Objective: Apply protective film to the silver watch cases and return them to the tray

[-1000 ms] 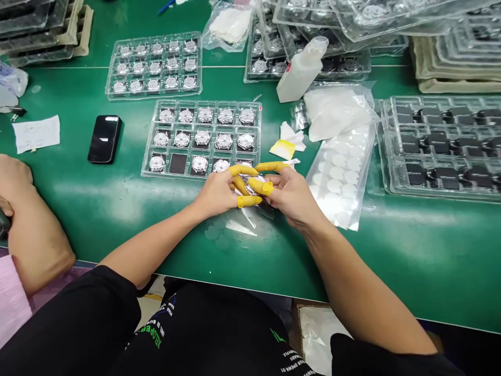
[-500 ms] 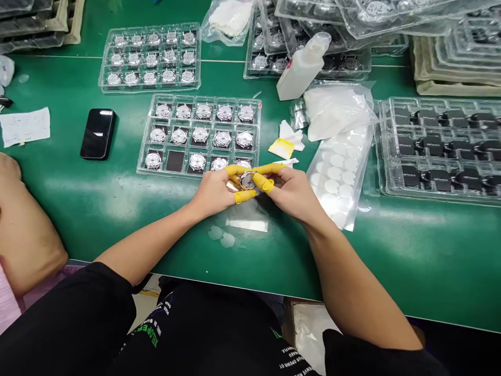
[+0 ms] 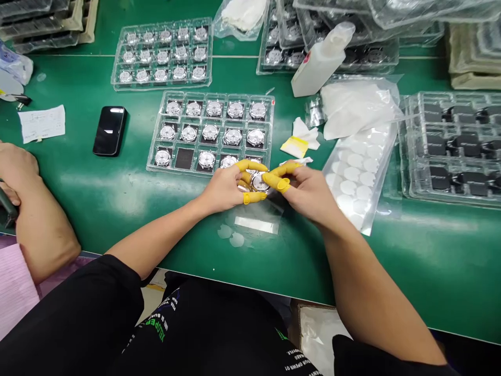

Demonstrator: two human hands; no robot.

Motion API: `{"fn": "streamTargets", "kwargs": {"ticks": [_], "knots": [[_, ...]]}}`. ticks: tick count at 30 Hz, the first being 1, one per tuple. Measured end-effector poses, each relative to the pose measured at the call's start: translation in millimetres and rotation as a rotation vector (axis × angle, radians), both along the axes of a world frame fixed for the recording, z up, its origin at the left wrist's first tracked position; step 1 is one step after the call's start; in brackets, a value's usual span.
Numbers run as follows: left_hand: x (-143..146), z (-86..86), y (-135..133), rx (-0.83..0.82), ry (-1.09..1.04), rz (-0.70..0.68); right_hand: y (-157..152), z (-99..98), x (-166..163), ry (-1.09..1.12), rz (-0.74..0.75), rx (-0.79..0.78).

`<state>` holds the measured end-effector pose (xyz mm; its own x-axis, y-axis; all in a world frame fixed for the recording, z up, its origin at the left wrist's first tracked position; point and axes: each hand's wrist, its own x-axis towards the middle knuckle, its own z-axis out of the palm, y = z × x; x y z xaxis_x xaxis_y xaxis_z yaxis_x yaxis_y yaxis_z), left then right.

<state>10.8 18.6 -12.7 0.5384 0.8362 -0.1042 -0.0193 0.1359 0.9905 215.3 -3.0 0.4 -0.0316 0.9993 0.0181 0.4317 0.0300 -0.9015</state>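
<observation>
My left hand (image 3: 223,189), with yellow finger cots, grips a round silver watch head (image 3: 259,182) by its rim, thumb below and fingers above. From the other side my right hand (image 3: 313,193), also in yellow cots, has its thumb and forefinger closed at the watch's right edge. Whether a thin film is pinched there I cannot make out. Just behind the hands lies a clear plastic tray (image 3: 150,166) of watch heads; one front-row pocket (image 3: 183,158) shows only its black bottom. Below the hands are a clear strip (image 3: 256,225) and round clear films (image 3: 230,236) on the green table.
A second watch tray (image 3: 113,78) lies behind, with a phone (image 3: 109,130) at left. To the right are a white bottle (image 3: 319,62), a sheet of round white stickers (image 3: 354,175) and a tray of black parts (image 3: 405,172). A neighbour's arm (image 3: 47,224) rests at left.
The view has shifted, so everything sits farther right. My right thumb and forefinger have shifted slightly on the watch's edge, and the left hand keeps its grip. The neighbour's hand now shows a dark object.
</observation>
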Motion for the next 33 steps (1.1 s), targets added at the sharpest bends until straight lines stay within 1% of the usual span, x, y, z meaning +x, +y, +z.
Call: {"fn": "streamTargets", "kwargs": {"ticks": [2, 4, 5, 7, 9, 10, 11, 13, 15, 17, 18, 20, 23, 25, 28, 32, 33], "knots": [[1, -0.1, 1, -0.030, -0.013, 0.002, 4, -1.6, 13, -0.145, -0.057, 0.203], [1, -0.6, 2, -0.036, -0.007, 0.018, 10, -7.3, 30, -0.336, -0.101, 0.366], [0, -0.9, 2, -0.033, 0.001, 0.029, 14, -12.0, 39, -0.419, -0.103, 0.413], [0, -1.2, 2, -0.024, 0.023, 0.043, 21, -23.3, 55, -0.524, -0.092, 0.457], [-1, -1.1, 2, -0.011, 0.049, 0.046, 25, -31.7, 65, -0.559, -0.092, 0.484], [-1, -1.0, 1, -0.003, 0.060, 0.048, 26, -33.0, 67, -0.563, -0.090, 0.496], [-1, -0.9, 1, 0.003, 0.067, 0.051, 26, -31.6, 66, -0.556, -0.084, 0.506], [-1, -1.1, 1, 0.007, 0.070, 0.058, 21, -22.0, 56, -0.494, -0.083, 0.526], [0, -1.6, 1, -0.001, 0.060, 0.058, 14, -8.5, 37, -0.373, -0.082, 0.555], [2, -2.3, 0, -0.014, 0.040, 0.038, 6, 0.9, 15, -0.257, -0.038, 0.603], [2, -2.7, 0, -0.015, 0.027, 0.022, 4, 2.5, 6, -0.233, 0.003, 0.633], [3, -3.3, 0, -0.008, -0.003, 0.002, 1, 0.2, -7, -0.251, 0.063, 0.679], [3, -3.4, -1, -0.003, -0.022, 0.029, 2, -7.8, -8, -0.319, 0.080, 0.667], [4, -3.4, -1, -0.023, -0.025, 0.057, 3, -10.1, -3, -0.298, 0.117, 0.646], [4, -4.2, -2, -0.028, -0.022, 0.052, 4, -8.0, -1, -0.231, 0.198, 0.652], [4, -6.2, -2, 0.003, 0.015, 0.084, 5, -3.1, -2, -0.328, 0.101, 0.574], [4, -6.7, -2, -0.003, 0.019, 0.096, 5, -2.8, -1, -0.343, 0.100, 0.549]]}}
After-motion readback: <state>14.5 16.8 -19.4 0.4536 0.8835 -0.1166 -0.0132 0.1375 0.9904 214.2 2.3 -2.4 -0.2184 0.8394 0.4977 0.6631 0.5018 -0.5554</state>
